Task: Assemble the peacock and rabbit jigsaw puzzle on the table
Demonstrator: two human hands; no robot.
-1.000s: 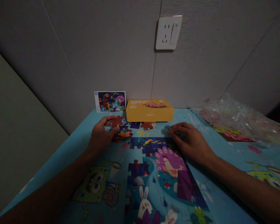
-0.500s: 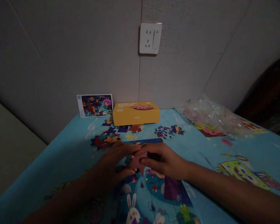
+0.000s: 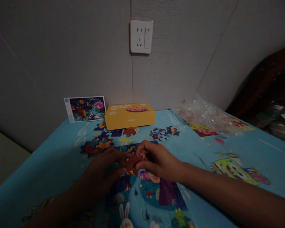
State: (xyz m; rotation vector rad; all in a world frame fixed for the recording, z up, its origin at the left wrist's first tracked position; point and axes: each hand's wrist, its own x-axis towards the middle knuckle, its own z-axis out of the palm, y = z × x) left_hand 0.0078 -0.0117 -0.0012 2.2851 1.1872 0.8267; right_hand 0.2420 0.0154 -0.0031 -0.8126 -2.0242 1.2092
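A reddish-brown puzzle piece (image 3: 131, 162) is held above the upper part of the partly assembled puzzle (image 3: 135, 193), which shows a white rabbit, a frog and a winding blue path. My right hand (image 3: 154, 158) pinches the piece's right side between thumb and curled fingers. On the opposite side, my left hand (image 3: 106, 169) has its index finger and thumb at the piece's edges, the other fingers mostly hidden. Loose puzzle pieces (image 3: 97, 145) lie just beyond my left hand, and another small cluster of pieces (image 3: 163, 133) lies beyond my right.
A yellow puzzle box (image 3: 130, 118) stands by the wall, beside an upright picture card (image 3: 86, 109). Clear plastic wrapping (image 3: 209, 115) covers printed sheets at the back right. The blue cartoon tablecloth (image 3: 239, 142) covers the table. A wall socket (image 3: 141, 36) sits above.
The view has shifted slightly, so things appear farther left. My right fingers have curled and lifted a little at the puzzle piece, and the reddish-brown piece looks more tilted between my hands.
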